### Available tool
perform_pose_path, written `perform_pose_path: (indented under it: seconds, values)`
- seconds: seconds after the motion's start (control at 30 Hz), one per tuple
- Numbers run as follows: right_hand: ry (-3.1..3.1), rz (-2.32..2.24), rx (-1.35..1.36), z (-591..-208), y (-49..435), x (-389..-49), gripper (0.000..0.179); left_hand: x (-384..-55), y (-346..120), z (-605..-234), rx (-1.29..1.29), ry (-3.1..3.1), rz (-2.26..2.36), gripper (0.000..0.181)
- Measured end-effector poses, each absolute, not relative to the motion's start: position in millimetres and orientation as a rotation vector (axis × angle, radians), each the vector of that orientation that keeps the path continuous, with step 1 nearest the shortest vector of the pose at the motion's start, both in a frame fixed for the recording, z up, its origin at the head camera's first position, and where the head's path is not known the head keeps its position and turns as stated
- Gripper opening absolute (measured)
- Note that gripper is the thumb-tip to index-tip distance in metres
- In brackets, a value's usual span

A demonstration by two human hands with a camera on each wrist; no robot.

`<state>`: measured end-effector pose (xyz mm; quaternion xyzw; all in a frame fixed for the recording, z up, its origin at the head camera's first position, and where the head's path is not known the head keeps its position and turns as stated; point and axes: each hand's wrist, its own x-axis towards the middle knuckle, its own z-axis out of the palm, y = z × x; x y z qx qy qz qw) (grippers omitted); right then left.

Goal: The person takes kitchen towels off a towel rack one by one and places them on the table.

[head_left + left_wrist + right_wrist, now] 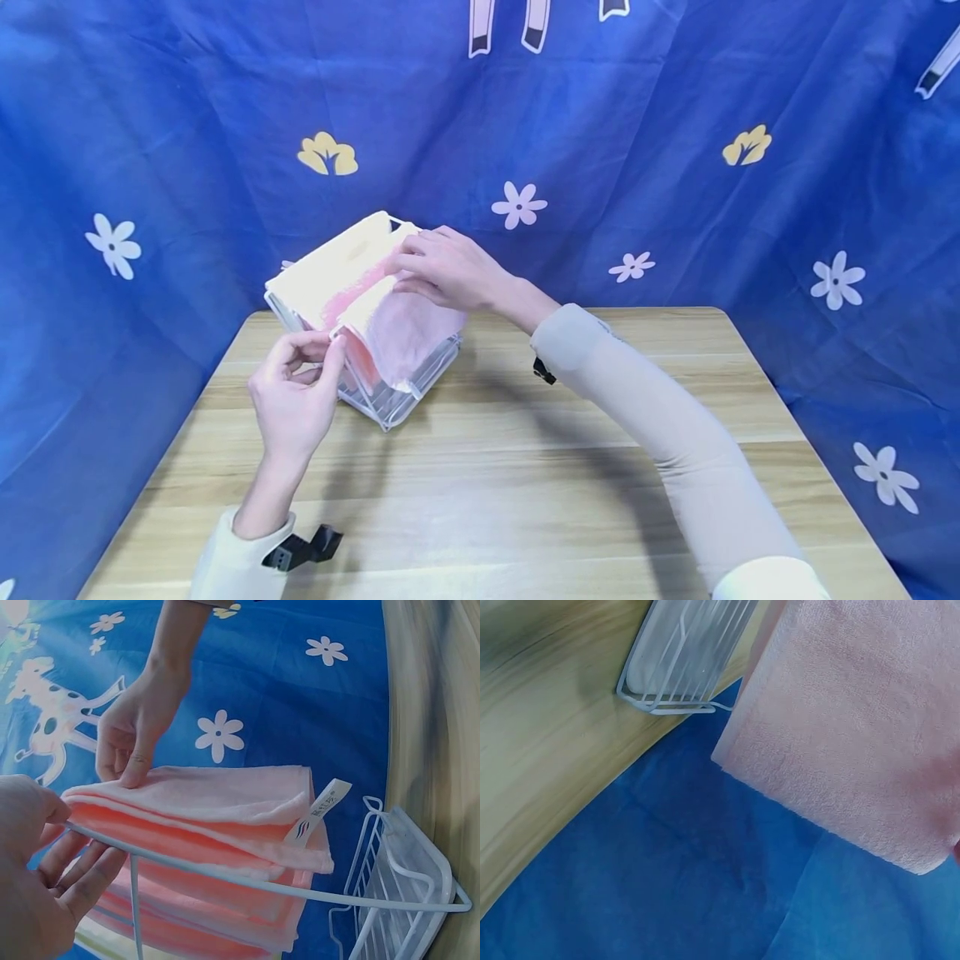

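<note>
A pink towel (pixel 225 795) with a white printed tag (pixel 319 810) is draped over a bar of a white wire rack (pixel 352 900). My right hand (pixel 450 271) pinches the towel's folded top at the far end of the bar, thumb on the near side in the left wrist view. With thumb and fingers, my left hand (pixel 296 392) holds the near end of the rack's bar, close to the towel's edge. More pink cloth and a pale towel (pixel 330 267) hang on the rack beside it. In the right wrist view, the towel's lower part hangs beside the rack.
The rack stands on a wooden table (pixel 525 500), toward its back left, over a clear tray (pixel 656 671) at its base. A blue curtain (pixel 600 192) with flowers and animals surrounds the table at the back and sides.
</note>
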<state>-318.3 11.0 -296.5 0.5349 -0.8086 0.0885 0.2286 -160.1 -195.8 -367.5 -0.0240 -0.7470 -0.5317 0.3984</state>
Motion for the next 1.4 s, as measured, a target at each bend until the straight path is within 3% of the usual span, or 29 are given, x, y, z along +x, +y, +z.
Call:
perform_pose_path:
  seconds: [1.4]
  values:
    - [-2.091,0.349,1.421,-282.1,17.9,-318.7,0.020,-155.0,-197.5,-358.3,-0.020,-1.963,-1.360,0.013]
